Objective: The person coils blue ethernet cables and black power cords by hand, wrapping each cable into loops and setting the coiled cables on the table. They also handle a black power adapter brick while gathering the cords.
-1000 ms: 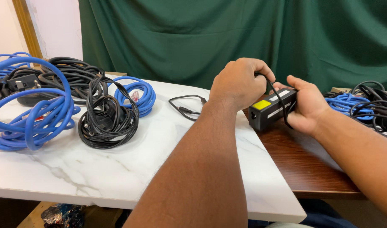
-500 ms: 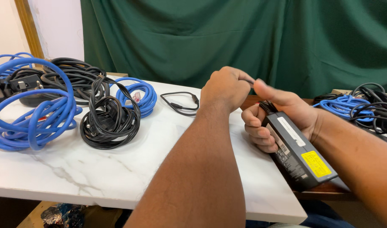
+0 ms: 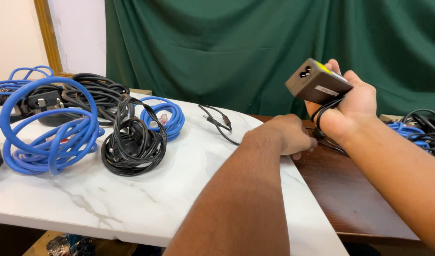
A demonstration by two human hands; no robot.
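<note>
Nearest the camera, the left hand (image 3: 286, 135) rests knuckles-up at the edge of the white marble worktop (image 3: 146, 204), its grip curled down over a thin black cord (image 3: 217, 121); the palm side is hidden, so I cannot tell whether the fingers actually pinch the cord. Just beyond, the right hand (image 3: 348, 106) is raised above the dark wooden table (image 3: 350, 189), its grip closed around a black power adapter (image 3: 317, 84), socket end tipped up toward the camera, with turns of cord looped over the fingers. To wind this well, it seems wise to keep the adapter steady in that hold, feed the loose cord with light tension and lay each turn beside the last.

Farther left lie a coiled black cable (image 3: 132, 144), a small blue coil (image 3: 167, 116) and a large blue cable bundle (image 3: 46, 135), with more black cable behind. A green curtain (image 3: 236, 47) backs everything. Cables at the right edge (image 3: 419, 125) are cut off, and the adapter's underside is out of sight.
</note>
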